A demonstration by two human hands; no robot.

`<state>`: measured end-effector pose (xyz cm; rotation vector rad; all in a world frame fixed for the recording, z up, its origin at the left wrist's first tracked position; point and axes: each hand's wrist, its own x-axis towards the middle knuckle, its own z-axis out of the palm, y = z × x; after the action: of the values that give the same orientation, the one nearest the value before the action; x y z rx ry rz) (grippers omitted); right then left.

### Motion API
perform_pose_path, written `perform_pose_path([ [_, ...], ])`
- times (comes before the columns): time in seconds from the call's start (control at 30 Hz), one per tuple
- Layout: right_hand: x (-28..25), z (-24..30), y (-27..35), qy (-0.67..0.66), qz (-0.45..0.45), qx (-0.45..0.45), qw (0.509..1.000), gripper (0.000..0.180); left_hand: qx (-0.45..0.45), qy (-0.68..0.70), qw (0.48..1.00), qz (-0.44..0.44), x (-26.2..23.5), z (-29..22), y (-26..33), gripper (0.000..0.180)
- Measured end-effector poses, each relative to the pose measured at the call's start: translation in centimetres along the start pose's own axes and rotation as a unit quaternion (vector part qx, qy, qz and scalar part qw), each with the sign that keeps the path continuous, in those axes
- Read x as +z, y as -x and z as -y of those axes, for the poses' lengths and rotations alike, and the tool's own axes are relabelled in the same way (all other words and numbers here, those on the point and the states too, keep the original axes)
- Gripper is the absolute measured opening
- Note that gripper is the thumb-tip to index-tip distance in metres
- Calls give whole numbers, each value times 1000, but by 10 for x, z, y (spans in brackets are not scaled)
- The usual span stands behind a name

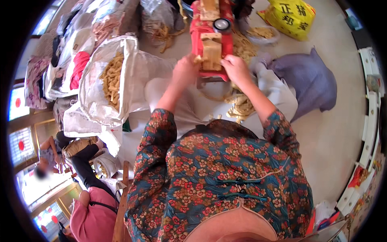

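Note:
A narrow bench covered in red cloth (195,44) stands in front of me, with a tan wooden block (212,50) on its near end. My left hand (184,73), slightly blurred, is closed at the block's left side, and a small tan strip (198,59) shows at its fingertips. On the other side, my right hand (237,69) is closed in a pinch against the block's right edge; whatever its fingers hold is hidden. A round black-and-white object (221,25) and another wooden block (209,10) sit farther along the bench. Tan strips (240,107) lie in a pile nearer me.
At left, an open white woven sack (128,80) holds many short tan pieces (112,80). A yellow bag (291,18), a clear bag of strips (262,34) and a purple-grey cloth sack (304,78) lie to the right. Another person (94,209) sits at lower left.

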<state>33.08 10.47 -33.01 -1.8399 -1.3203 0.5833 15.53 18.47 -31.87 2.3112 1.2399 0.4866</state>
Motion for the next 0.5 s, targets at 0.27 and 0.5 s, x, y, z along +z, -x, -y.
perform_pose_path([
  [0.27,-34,23,54,-45,-42,-50,997,14,86,-49,943,-316,-126,-2,38,21],
  [0.5,-23,60,78,-194,-50,-146,969,11,-3,-271,883,-383,-175,37,47,55],
])
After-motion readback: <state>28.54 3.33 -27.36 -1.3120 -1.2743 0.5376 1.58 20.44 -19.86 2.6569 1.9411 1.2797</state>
